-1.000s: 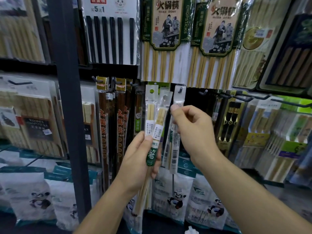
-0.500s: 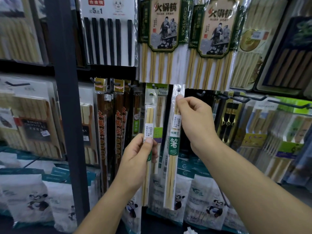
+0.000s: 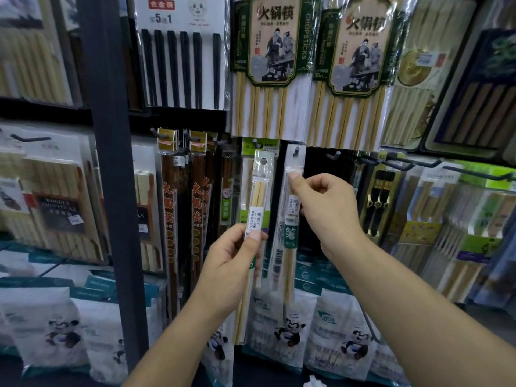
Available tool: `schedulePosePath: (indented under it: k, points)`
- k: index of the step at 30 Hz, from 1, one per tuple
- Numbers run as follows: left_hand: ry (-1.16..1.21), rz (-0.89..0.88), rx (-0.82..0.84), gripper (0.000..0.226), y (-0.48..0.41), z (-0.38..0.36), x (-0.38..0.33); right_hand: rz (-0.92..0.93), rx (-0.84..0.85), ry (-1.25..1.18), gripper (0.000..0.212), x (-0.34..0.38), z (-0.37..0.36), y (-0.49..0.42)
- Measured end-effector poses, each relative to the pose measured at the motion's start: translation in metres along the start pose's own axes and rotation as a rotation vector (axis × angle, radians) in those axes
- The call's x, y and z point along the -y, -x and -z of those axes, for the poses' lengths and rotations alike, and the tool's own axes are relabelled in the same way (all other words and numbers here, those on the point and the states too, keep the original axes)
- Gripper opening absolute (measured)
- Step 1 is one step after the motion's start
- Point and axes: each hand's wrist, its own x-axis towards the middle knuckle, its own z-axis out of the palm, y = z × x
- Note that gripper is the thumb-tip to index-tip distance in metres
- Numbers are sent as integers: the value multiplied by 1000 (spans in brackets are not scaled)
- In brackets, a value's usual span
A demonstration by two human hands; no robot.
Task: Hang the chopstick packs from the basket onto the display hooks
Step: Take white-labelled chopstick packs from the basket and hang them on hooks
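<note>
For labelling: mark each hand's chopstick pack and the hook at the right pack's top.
Right-hand pack point(image 3: 290, 236): head view, green label.
Left-hand pack point(image 3: 256, 217): head view, white barcode sticker.
Hook point(image 3: 296, 150): head view, peg tip.

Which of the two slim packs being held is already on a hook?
The pack pinched by the right hand: a hook tip shows through its top hole. The other pack, in the left hand, has an empty hole.

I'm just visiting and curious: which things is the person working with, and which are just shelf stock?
In the job: slim clear pack of pale bamboo chopsticks, held by left hand; slim green-labelled chopstick pack, pinched by right hand; dark metal display hook.
Just stock: black chopsticks on white card; panda-printed white bags.
</note>
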Motion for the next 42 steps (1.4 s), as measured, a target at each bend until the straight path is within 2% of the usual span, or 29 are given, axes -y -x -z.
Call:
schedulePosePath:
  k: [9,16,19,23,29,42]
  points:
    - [-38,-18,89,21,3,-3,-3,126,-58,57,26,4,3,23]
    - [-4,-25,141,25,2,-5,-4,111,146,-101,24,13,-2,29]
    - [-21,-36,147,23,1,-6,-5,81,177,-133,24,14,-3,24]
    - [-51,-47,93,13,-5,-9,-4,12,106,-207,29,18,-1,10]
    - [-85,-24,27,12,-10,-16,2,76,20,-92,39,15,-2,-4]
    - [-119,-39,19,10,-15,-17,0,65,-19,-146,41,13,-7,-14]
